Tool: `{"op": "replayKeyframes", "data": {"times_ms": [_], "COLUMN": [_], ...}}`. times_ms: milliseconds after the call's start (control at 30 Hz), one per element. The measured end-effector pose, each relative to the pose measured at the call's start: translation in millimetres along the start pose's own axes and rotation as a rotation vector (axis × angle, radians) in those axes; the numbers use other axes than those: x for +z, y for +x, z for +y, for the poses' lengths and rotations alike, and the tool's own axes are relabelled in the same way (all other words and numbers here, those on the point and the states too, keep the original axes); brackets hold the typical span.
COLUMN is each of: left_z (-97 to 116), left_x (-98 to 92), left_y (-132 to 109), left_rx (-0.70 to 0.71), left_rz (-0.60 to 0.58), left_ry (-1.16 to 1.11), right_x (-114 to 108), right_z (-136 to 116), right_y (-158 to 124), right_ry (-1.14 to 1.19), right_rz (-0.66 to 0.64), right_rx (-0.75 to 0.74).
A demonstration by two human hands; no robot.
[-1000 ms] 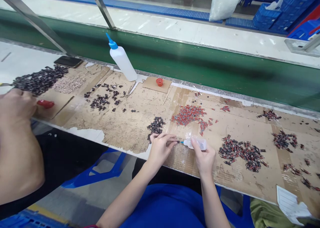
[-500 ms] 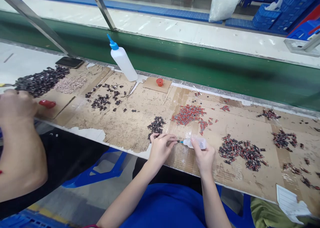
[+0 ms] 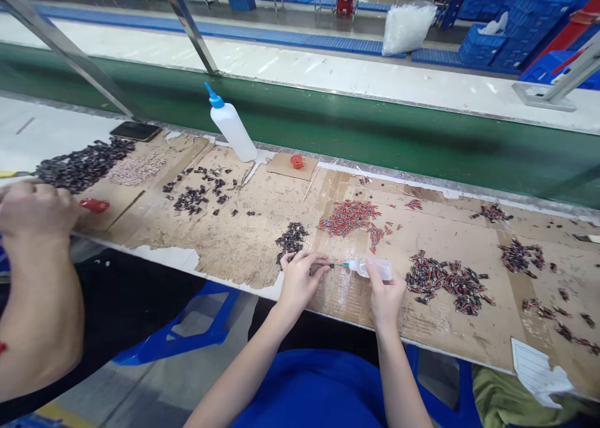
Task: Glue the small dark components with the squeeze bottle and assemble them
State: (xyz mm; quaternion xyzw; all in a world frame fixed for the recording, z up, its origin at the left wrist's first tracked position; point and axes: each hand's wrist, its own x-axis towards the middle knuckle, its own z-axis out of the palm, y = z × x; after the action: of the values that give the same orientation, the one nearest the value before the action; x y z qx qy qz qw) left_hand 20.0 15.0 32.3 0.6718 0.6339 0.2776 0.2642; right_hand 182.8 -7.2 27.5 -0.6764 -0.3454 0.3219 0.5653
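- Left hand [image 3: 300, 279] pinching a black part [image 3: 332, 265]; table [image 3: 174, 257] edge at six o'clock.
- Right hand [image 3: 388, 293] closed round small bottle [image 3: 385, 268], nozzle [image 3: 345, 264] toward nine, short gap.

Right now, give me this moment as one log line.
left hand: pinching small dark part; right hand: holding clear bottle, blue tip toward part; beside left hand: black parts pile; beyond hands: red parts pile
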Motion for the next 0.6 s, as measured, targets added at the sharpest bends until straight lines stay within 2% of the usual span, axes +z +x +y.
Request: {"op": "replayKeyframes", "data": {"times_ms": [133, 267, 367, 467, 600], "left_z": [-3.7, -7.3, -10.8, -13.1, -9.9], "left_x": [1.8, 2.8, -1.7, -9.8, -14.9], "left_y": [1.6, 0.1, -2.5, -5.0, -8.9], "left_rx": [0.039, 0.095, 0.095, 0.12, 0.151], "left_rz": [-0.012, 0.006, 0.007, -0.021, -0.031], "left_ry": [0.026, 0.058, 0.019, -0.113, -0.303], "right_x": [-1.9, 4.8, 10.2, 5.5, -15.4], "right_z": [1.9, 1.9, 2.7, 1.4, -3.2], "right_y": [-6.6, -15.0, -16.6, -7.6, 24.6], "right_ry": [0.024, -0.153, -0.371, -0.486, -0.578], "right_rz": [0.113, 0.038, -0.015, -0.01, -0.047], "right_rx": [-0.032, -0.14, -0.319, -0.492, -0.57]}}
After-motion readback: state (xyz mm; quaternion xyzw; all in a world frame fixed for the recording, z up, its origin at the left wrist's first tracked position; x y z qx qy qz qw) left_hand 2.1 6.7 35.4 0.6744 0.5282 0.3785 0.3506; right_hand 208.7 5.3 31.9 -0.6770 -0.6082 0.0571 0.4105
